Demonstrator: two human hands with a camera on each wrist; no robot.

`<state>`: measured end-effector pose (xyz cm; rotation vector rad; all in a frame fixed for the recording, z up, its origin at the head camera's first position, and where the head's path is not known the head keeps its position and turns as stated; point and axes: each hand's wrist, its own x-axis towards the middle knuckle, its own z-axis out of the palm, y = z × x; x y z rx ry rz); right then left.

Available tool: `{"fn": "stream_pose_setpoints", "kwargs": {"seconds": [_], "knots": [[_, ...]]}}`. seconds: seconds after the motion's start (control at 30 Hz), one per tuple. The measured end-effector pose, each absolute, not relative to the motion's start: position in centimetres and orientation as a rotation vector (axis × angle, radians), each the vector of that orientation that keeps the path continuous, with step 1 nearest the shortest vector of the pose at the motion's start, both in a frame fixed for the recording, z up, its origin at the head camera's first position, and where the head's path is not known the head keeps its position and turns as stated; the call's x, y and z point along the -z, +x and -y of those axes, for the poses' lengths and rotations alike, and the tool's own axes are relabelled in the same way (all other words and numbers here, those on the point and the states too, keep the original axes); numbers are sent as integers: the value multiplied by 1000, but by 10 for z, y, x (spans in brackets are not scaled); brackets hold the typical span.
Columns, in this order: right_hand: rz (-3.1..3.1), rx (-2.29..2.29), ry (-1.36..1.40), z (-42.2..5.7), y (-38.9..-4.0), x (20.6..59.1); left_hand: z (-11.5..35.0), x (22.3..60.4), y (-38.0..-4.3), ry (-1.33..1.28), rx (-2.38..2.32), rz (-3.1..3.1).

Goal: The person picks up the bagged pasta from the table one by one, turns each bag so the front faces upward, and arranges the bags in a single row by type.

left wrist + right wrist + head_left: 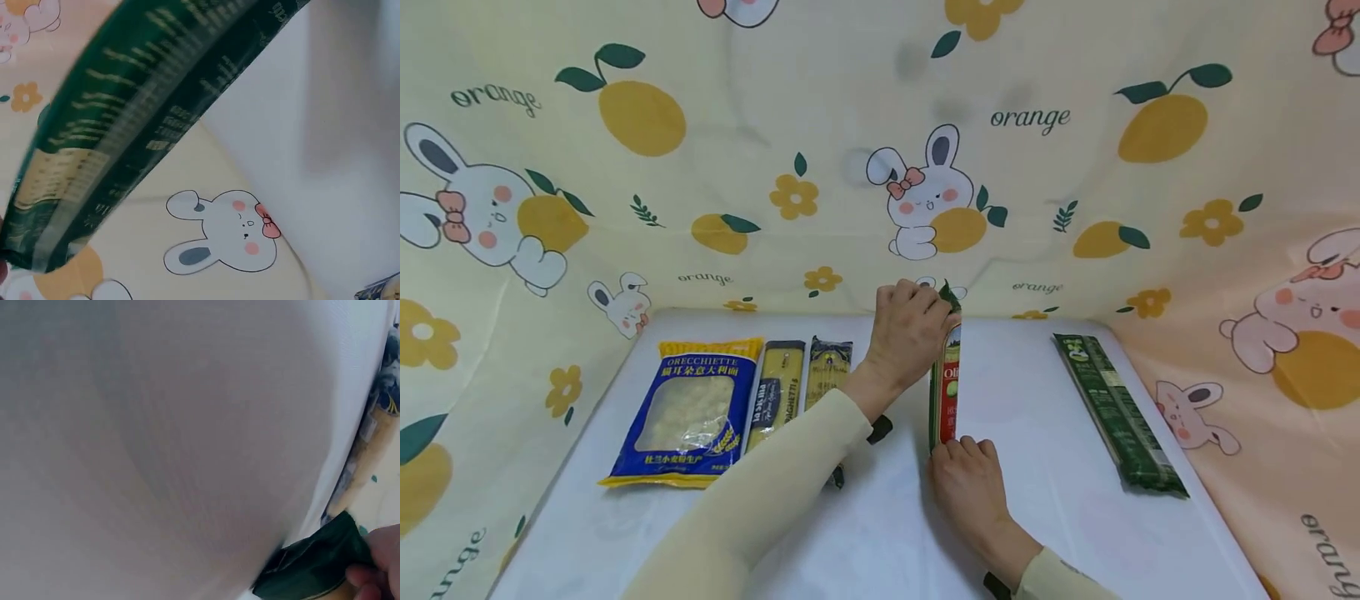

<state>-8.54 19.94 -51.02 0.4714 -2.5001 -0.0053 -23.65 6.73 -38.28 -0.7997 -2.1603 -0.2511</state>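
Green-and-red pasta packet [951, 385], right of the orecchiette bag [688, 417]: left hand [907, 332] and right hand [972, 485] grip opposite ends; best supported evenly.

Toward the left edge of one table [865, 533]: one blue bag [688, 412], two slim packs [782, 367]; elsewhere, two green packets [137, 112], two hands [908, 332].

Table [865, 533]: white, rounded corners
Left side: 1 blue-and-yellow orecchiette bag [688, 412], 2 slim pasta packs [781, 379] beside it
Right side: 1 green packet [1116, 412], lying slanted
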Motion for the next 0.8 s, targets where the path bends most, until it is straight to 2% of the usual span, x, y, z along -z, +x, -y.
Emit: {"fn": "stream_pose_setpoints", "kwargs": {"seconds": [0.17,0.5,0.8], "knots": [[2550,-86,516,-203,-85,509,-51,384,-245,-857,369,2263],[2768,-77,342,-237,-111,501,-13,390,-260,-902,695,2413],[2795,-255,583,-242,-131,505,-7,397,-261,-941,764,2336]]}}
